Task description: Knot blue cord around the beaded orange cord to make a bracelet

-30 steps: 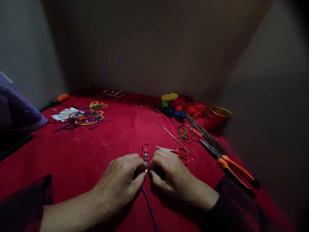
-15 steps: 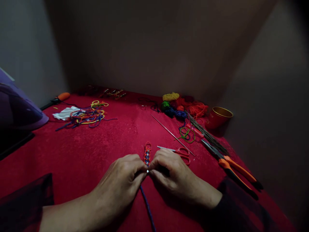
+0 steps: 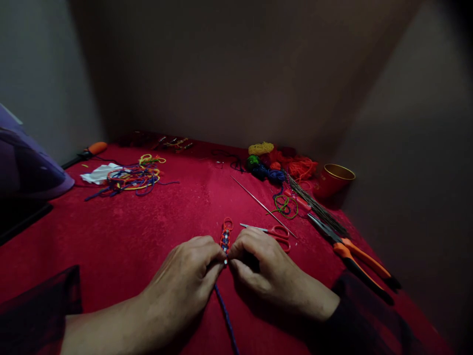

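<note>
Between my two hands lies a short knotted cord band [image 3: 225, 240] in orange and blue, with small pale beads along its middle and an orange loop at the far end. My left hand [image 3: 192, 268] is closed, thumb and forefinger pinching the band's near end beside a white bead [image 3: 225, 262]. From the other side my right hand [image 3: 264, 266] has its curled fingertips at the same end, closed on the band; its thumb sits slightly apart from the bead. A blue cord [image 3: 226, 315] runs from under my left hand toward me. The exact grip is partly hidden by the fingers.
Red-handled scissors [image 3: 279, 231] lie just beyond my right hand, near a long metal needle [image 3: 258, 202]. Orange-handled pliers [image 3: 349, 251], a twig bundle [image 3: 314, 204], yarn balls [image 3: 275, 175] and a red cup [image 3: 334, 181] are right. Tangled cords [image 3: 135, 177] lie left.
The right thumb has drawn back a little from the white bead, and the band has turned slightly. My left hand has hardly moved.
</note>
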`<state>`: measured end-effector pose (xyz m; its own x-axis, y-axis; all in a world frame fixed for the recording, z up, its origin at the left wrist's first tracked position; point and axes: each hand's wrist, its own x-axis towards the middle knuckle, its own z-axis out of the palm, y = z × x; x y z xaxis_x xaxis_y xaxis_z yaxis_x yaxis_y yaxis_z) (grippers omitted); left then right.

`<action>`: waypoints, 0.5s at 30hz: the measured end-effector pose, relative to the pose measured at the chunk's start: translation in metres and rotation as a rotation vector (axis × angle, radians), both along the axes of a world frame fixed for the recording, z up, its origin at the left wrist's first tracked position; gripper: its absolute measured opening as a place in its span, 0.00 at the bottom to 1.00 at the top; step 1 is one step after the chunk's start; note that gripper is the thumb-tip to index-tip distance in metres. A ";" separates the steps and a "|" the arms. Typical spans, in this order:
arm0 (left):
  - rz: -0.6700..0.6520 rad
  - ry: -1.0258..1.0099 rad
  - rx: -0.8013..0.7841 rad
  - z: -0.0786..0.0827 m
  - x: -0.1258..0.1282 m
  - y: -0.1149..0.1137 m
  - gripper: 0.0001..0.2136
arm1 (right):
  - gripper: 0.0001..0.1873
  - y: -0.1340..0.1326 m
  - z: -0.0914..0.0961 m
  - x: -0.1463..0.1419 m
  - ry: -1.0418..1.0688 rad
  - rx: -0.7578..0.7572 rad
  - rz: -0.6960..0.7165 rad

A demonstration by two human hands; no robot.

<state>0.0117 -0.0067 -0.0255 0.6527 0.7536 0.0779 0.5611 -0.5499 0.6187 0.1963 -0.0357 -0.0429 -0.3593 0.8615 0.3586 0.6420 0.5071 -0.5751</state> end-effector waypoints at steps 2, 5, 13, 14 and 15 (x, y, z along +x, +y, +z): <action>0.006 -0.001 -0.003 0.000 0.000 0.000 0.09 | 0.06 0.000 -0.001 0.000 -0.005 0.006 0.008; 0.020 0.023 -0.029 -0.001 0.000 -0.001 0.09 | 0.04 0.002 -0.003 0.001 -0.011 0.012 0.020; 0.001 0.023 -0.051 -0.003 0.001 0.000 0.10 | 0.04 0.005 -0.001 0.004 0.005 0.016 0.089; 0.001 0.022 -0.049 -0.003 0.000 0.000 0.10 | 0.04 0.006 -0.001 0.004 0.002 0.016 0.096; 0.001 0.021 -0.045 -0.003 0.000 0.000 0.10 | 0.05 0.006 -0.001 0.004 -0.003 0.015 0.100</action>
